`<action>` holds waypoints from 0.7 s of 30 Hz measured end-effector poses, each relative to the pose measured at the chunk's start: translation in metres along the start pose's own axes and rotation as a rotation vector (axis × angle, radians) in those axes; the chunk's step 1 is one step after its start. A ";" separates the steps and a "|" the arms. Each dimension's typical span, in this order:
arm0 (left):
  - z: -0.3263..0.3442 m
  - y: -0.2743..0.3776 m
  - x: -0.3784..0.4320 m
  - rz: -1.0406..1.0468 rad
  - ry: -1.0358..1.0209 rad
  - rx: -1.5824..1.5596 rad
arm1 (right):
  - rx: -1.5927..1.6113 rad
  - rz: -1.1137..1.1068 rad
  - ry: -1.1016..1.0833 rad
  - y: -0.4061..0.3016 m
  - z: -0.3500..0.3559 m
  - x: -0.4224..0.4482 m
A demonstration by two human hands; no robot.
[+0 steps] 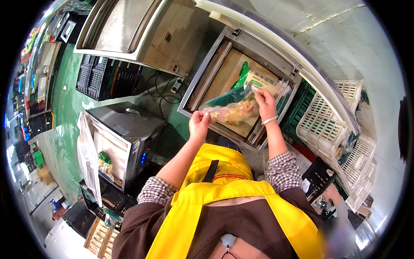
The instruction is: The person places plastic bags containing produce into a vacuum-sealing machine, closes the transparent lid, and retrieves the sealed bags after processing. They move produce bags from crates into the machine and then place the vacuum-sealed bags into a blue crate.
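Note:
Between my hands I hold a clear plastic bag [226,111] with pale sliced food inside, probably lotus root. My left hand [199,124] pinches one corner of it, and my right hand [266,103] grips the opposite end near the top. The bag hangs over the bed of an open vacuum-sealing machine [223,73]. Beyond it in the chamber lies a printed food packet [262,81] with green parts, partly covered by the bag and my right hand. The raised lid [310,68] of the machine arches above on the right.
A second steel machine [106,26] stands at the upper left. On the left is a smaller chamber machine [126,123] with its lid up and a bagged item [105,162] inside. White plastic crates [323,113] are stacked on the right, near another person's hand [332,192]. Cables [161,94] run across the floor.

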State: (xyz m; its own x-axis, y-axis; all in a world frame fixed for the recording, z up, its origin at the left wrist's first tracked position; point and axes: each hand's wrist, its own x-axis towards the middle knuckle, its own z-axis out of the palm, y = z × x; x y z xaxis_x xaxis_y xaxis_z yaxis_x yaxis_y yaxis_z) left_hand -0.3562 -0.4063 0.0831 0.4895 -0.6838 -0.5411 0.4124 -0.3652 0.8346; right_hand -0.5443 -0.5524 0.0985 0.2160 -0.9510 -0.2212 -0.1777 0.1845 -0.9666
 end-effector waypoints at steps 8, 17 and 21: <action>-0.014 -0.036 0.046 -0.568 0.206 -0.238 | -0.177 0.074 -0.087 0.058 0.076 0.068; -0.016 0.000 0.061 -0.646 0.351 -0.057 | -0.259 0.136 -0.079 0.077 0.116 0.092; -0.027 0.005 0.043 -0.676 0.175 0.092 | -0.357 0.106 -0.071 0.084 0.117 0.095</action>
State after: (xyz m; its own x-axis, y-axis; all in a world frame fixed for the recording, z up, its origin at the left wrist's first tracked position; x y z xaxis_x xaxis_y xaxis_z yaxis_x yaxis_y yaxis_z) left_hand -0.3128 -0.4203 0.0615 0.2688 -0.1792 -0.9464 0.6069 -0.7314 0.3109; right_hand -0.4268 -0.5980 -0.0184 0.2420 -0.9096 -0.3379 -0.5230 0.1710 -0.8350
